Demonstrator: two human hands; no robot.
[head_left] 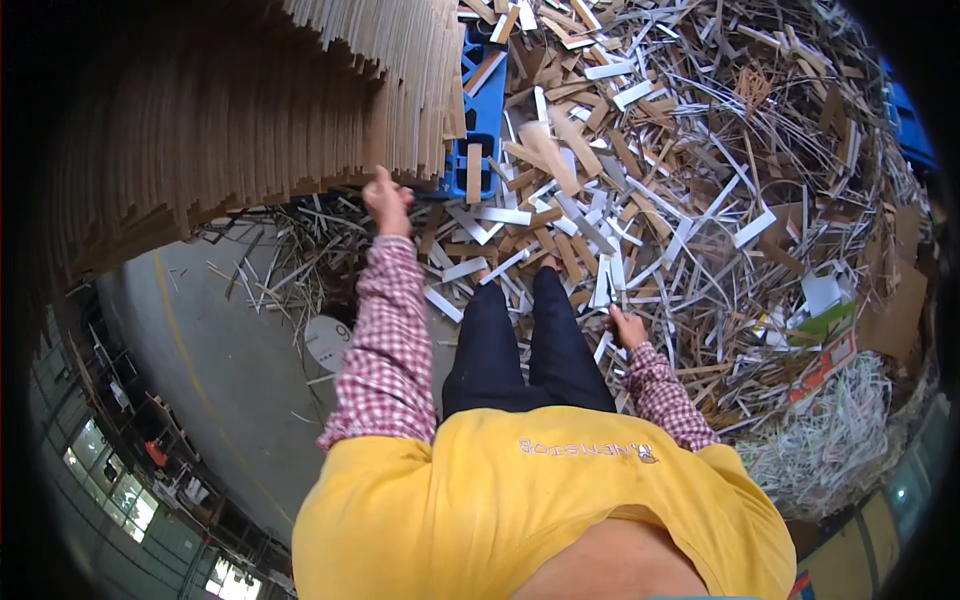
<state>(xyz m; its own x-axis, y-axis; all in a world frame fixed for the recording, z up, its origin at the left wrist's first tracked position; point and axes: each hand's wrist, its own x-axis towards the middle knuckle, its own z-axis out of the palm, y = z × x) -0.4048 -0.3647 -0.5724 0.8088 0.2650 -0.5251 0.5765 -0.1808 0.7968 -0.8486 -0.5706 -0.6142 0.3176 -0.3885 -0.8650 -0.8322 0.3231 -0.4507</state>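
Note:
My left hand point(388, 203) is at the lower edge of a tall stack of brown cardboard sheets point(250, 130) at the upper left. One finger points up against the stack's edge, the others are bent, and nothing shows in them. Lower and to the right, my right hand point(628, 328) hangs beside my leg, closed around a small dark object, too small to name. Two cardboard strips point(548, 158) look smeared by motion above the scrap pile, apart from both hands.
Cardboard and white paper offcuts point(690, 200) cover the floor ahead, right and around my feet. A blue plastic pallet point(484, 110) shows beside the stack. At left lies grey floor point(220, 330) with a yellow line, and a round pale disc point(328, 343). A bundle of shredded strips point(825, 440) sits at right.

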